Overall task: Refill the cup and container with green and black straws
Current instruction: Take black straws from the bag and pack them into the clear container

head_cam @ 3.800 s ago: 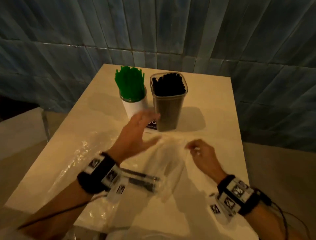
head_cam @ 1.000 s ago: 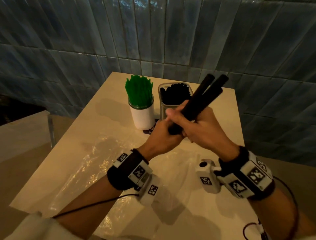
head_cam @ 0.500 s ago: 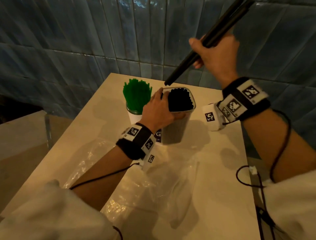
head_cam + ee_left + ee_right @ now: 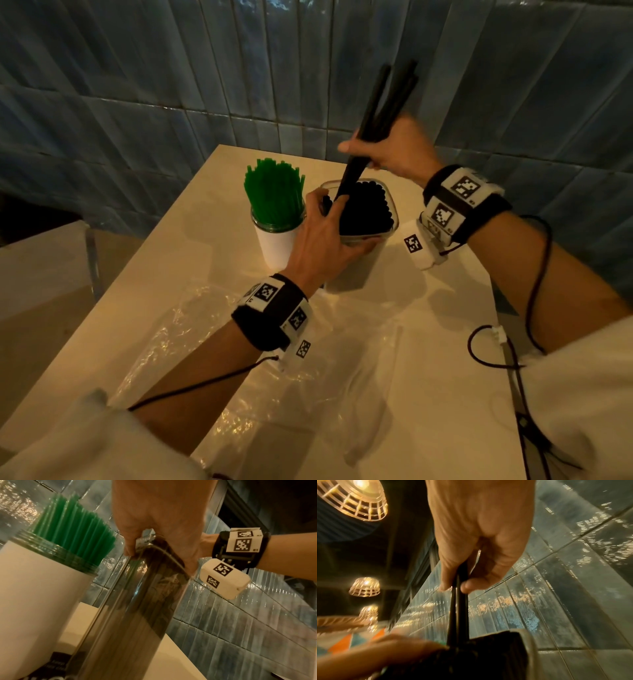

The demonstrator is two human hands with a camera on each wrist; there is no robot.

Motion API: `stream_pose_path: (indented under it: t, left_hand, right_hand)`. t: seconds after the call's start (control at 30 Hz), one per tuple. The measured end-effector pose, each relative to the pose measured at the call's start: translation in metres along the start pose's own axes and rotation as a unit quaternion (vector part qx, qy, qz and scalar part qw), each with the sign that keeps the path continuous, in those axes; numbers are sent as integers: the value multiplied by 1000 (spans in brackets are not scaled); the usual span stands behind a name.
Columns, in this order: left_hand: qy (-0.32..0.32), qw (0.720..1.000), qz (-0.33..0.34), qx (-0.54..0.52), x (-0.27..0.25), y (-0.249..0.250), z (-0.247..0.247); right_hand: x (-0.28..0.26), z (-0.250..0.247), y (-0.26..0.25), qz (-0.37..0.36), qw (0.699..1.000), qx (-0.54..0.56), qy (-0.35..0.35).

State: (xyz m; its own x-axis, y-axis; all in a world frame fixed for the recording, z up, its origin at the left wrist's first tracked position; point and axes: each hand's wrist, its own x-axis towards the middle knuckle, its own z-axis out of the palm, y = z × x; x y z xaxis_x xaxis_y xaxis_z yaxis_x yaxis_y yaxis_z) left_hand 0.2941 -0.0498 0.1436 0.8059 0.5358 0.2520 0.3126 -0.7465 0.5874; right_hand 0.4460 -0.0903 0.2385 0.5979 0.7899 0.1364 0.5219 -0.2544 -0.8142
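My right hand is gripping a small bundle of black straws, fingers and thumb curled round it, upper centre of the head view. Lower ends are dipping into the clear container, centre frame, already packed with black straws. My left hand is clasping the container's top edge, fingers wrapped over the rim. Green straws are standing in the white cup, just left of the container, on the table. Clear plastic bags are lying lower centre.
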Motion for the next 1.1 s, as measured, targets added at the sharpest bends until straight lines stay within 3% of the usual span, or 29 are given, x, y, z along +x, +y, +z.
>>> stream_pose_path:
  t: [0.1, 0.17, 0.27, 0.4, 0.5, 0.57, 0.63, 0.77, 0.93, 1.1]
  left_hand:
    - [0, 1000, 2, -19, 0, 0, 0]
    - [2, 999, 4, -45, 1, -2, 1]
    - [8, 998, -6, -63, 3, -2, -4]
    - [73, 989, -17, -131, 17, 5, -28]
    - [122, 982, 57, -135, 37, 3, -45]
    - [95, 986, 120, -64, 48, 1, -51]
    - [39, 989, 139, 0, 51, 0, -51]
    - [25, 995, 99, 8, 45, -7, -39]
    - [-24, 990, 114, 80, 35, -17, -25]
    - [-62, 993, 97, 17, 24, -23, -13]
  right_hand:
    - [-4, 15, 1, -22, 983, -148, -104]
    - [-4, 21, 2, -27, 975, -181, -124]
    - [-4, 22, -1, -27, 993, -85, -83]
    - [-6, 16, -6, -109, 991, 57, 60]
    - [-10, 17, -5, -168, 984, -15, 55]
    - [-11, 18, 2, -165, 983, -75, 17]
    - [-11, 18, 13, -148, 983, -108, -2]
    - [-16, 19, 30, -105, 973, -197, -59]
    - [-22, 26, 47, -42, 955, -262, -129]
    - [-27, 33, 50, -21, 950, -272, -153]
